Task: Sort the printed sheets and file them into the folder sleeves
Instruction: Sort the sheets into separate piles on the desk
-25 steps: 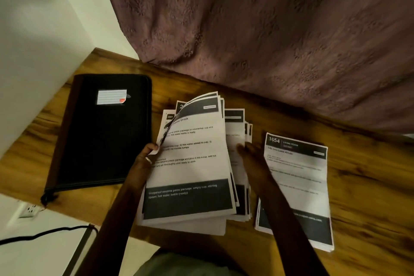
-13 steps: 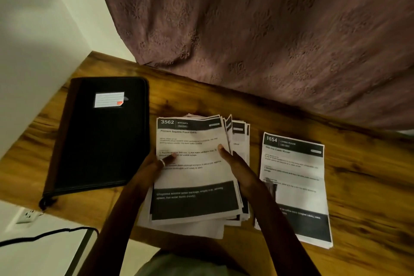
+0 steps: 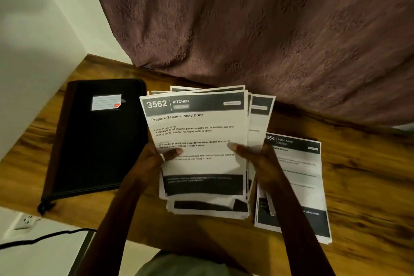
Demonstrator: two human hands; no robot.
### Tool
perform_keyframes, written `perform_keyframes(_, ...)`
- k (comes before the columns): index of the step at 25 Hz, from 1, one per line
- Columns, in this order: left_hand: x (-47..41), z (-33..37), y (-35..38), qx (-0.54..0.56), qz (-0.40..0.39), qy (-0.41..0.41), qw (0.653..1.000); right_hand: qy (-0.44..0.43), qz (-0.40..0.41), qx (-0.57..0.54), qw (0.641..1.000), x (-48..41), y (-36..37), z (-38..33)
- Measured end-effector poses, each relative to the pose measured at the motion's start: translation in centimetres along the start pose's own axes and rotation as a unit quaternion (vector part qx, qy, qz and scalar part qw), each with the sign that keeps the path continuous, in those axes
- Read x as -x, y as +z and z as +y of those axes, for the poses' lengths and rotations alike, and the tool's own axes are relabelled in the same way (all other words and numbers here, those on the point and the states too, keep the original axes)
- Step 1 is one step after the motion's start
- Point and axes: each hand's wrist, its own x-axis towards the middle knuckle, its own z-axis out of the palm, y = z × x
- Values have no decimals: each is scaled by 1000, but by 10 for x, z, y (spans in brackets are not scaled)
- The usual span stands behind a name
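Note:
I hold a thick stack of printed sheets (image 3: 199,132) raised off the wooden table (image 3: 363,177); the top sheet reads "3562 KITCHEN". My left hand (image 3: 154,159) grips the stack's left edge with the thumb on the top page. My right hand (image 3: 257,157) grips the right edge, thumb on top. More sheets fan out behind the top one. A second pile (image 3: 300,177), headed "1654 LIVING ROOM", lies flat on the table to the right, partly hidden by my right forearm. A closed black zip folder (image 3: 96,141) with a white label lies to the left.
A mauve curtain (image 3: 268,29) hangs along the table's far edge. A white wall (image 3: 33,51) stands at the left. Below the near-left table edge are a wall socket (image 3: 26,219) and a black cable (image 3: 44,238).
The lifted sheets were turned down flat onto the stack. Both hands then took the stack by its sides and raised it toward me.

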Motion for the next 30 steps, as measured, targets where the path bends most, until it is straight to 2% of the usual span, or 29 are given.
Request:
perform_keyframes(3, -1, 20, 17, 19, 12, 39, 999, -65, 33, 38, 997, 8, -2, -26)
perform_keyframes(8, -3, 41, 35, 14, 45, 102, 994, -133, 95, 35, 986, 13, -6, -35)
perform_keyframes(12, 0, 41, 41, -64, 28, 131, 989, -104, 70, 4, 992, 7, -10, -16)
perform_keyframes(16, 3, 46, 48, -68, 22, 128, 989, -87, 62, 19, 994, 3, -11, 2)
perform_keyframes(19, 6, 56, 53, -88, 37, 160, 982, -97, 52, 48, 993, 3, -11, -1)
perform_keyframes(24, 16, 76, 59, -25, 41, 219, 975, -126, 32, 23, 991, 2, -19, -18)
perform_keyframes(30, 17, 80, 62, -49, 40, 235, 970, -136, 35, -12, 990, 1, -12, -16)
